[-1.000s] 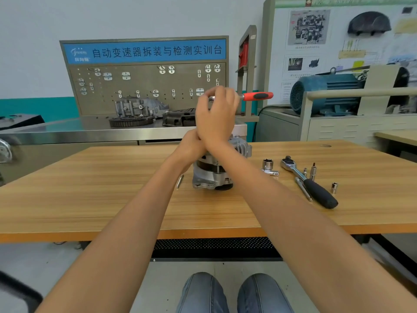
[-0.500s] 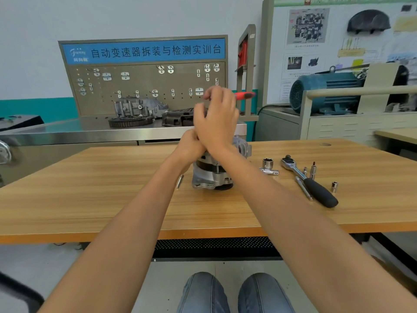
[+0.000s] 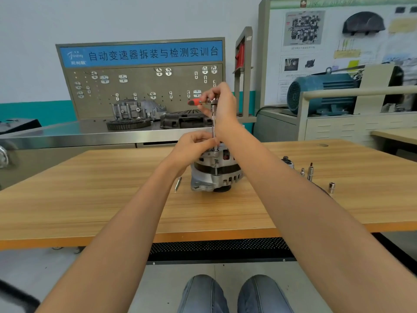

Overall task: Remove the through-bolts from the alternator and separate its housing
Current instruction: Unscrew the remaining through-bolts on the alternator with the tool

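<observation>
Alternator (image 3: 215, 171): stands on end near the middle of the wooden table (image 3: 90, 199); cast silver-grey housing with slotted vents, a dark band around the waist, copper windings showing through an upper opening.
Ratchet wrench (image 3: 204, 101): small, with a red-orange plastic grip pointing left and a bright steel head; a slim steel extension bar (image 3: 214, 127) drops straight down from the head to the top edge of the alternator.
Right hand (image 3: 222, 105): raised above the alternator, fingers curled closed around the ratchet head where the bar joins it.
Left hand (image 3: 194, 146): lower, against the top of the housing, fingertips pinched narrowly on the bottom of the extension bar.
Through-bolt (image 3: 177, 184): one thin metal rod lies loose on the table, just left of the alternator's base.
Sockets and bits (image 3: 310, 171): small shiny steel cylinders stand upright to the right of the alternator, partly hidden by the right forearm; one short socket (image 3: 331, 187) stands apart, nearer the edge.
Table: pale wood-grain top with an orange edge band.
Pegboard (image 3: 144, 86): grey perforated panel with metal hooks and a blue banner, behind the table; grey cast gearbox parts and a toothed ring sit on the steel counter below it.
Electric motor (image 3: 320, 93): teal, ribbed, on the bench at right.
</observation>
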